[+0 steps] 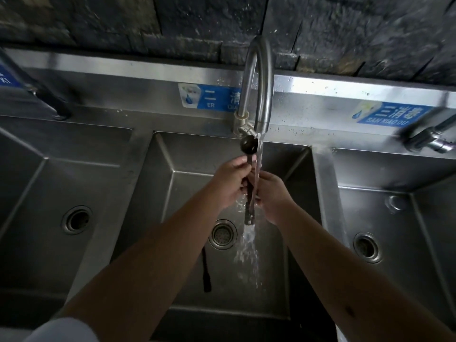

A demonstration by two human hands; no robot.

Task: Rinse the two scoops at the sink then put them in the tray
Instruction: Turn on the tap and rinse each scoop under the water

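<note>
- sleeve (64, 329), white, at the lower left corner; both bare forearms reach from the near edge up and inward over the middle basin.
- second scoop (206, 270), dark and long-handled, lies on the floor of the middle basin (177, 193) just beside its drain (222, 234), apart from both hands; its bowl end cannot be made out.
- water (248, 245) runs off the lower end of the held handle and breaks up on the basin floor to the right of the drain.
- left hand (228, 185), fingers curled around the upper handle of the held scoop (249, 149).
- right hand (272, 193), closed on the same handle from the other side, touching the stream; the two hands meet at the handle.
- held scoop stands nearly upright above the basin centre, round dark bowl at the top just under the spout, handle end pointing down; open room lies between it and every basin wall.
- faucet (259, 82), a curved steel gooseneck, rises from the back ledge and arches toward the viewer, its outlet just beside the scoop's bowl.
- left basin (37, 174) and right basin (407, 218) flank the middle one, each with its own drain, divided from it by raised steel rims.
- blue labels (209, 97) sit on the backsplash; a dark stone wall (123, 21) stands behind.
</note>
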